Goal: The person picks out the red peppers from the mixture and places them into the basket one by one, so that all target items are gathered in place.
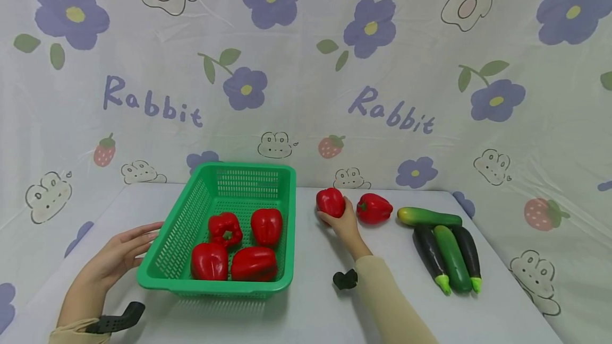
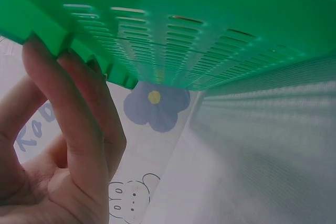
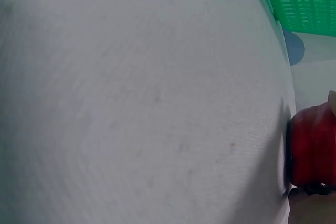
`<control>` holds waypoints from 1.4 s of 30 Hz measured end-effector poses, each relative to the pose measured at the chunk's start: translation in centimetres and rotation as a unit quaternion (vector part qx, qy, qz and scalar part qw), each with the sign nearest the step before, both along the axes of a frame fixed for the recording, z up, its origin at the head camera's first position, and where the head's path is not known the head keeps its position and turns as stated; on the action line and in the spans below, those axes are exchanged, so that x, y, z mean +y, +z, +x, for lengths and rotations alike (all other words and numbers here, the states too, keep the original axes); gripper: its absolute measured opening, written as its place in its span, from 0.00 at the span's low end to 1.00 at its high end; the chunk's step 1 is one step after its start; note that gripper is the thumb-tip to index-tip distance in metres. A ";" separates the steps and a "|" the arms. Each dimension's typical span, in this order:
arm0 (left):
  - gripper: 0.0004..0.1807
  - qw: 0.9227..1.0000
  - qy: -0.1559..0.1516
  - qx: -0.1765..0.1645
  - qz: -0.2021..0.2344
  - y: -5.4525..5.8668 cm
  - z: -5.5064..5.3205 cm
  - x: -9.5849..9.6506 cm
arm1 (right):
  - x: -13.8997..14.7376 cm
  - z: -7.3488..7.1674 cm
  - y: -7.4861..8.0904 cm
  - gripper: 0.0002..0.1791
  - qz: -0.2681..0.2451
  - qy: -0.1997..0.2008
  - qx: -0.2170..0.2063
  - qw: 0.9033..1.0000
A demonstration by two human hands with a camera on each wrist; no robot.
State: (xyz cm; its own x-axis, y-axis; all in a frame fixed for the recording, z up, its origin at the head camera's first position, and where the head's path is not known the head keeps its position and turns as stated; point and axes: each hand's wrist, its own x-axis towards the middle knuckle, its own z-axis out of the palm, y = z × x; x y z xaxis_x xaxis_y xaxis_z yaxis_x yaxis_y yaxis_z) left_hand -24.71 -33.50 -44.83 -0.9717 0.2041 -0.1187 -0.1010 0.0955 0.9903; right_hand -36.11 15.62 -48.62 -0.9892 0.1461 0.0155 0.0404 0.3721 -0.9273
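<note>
My right hand (image 1: 345,225) grips a red bell pepper (image 1: 330,201) at the back of the table, thumb and fingers around its sides. In the right wrist view that bell pepper (image 3: 313,148) shows at the right edge, close over the white surface. Just right of it lies another red bell pepper (image 1: 374,208). My left hand (image 1: 119,254) is beside the green plastic basket (image 1: 162,246), its extended fingertips at the left rim. From the left wrist, the fingers (image 2: 79,114) reach up to the underside of the basket's rim (image 2: 47,30). Several red bell peppers (image 1: 254,264) lie inside the basket.
Right of the peppers, a green zucchini (image 1: 430,217) lies crosswise above two dark eggplants (image 1: 430,256) with another zucchini (image 1: 451,259) between them. A patterned cloth (image 1: 306,94) hangs behind the white table (image 1: 325,301).
</note>
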 end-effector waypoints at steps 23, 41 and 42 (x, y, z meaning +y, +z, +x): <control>0.16 1.000 0.006 0.002 -0.017 0.2 0.1 0.1 | -0.1 -0.5 2.0 0.48 -0.007 -0.002 0.016 1.000; 0.16 1.000 0.009 0.006 -0.016 0.0 0.1 0.1 | -3.3 -0.8 7.5 0.48 -0.024 0.034 0.060 0.997; 0.16 1.000 0.009 0.005 -0.014 0.0 0.1 0.1 | -3.6 -0.8 7.8 0.47 -0.026 0.036 0.063 0.997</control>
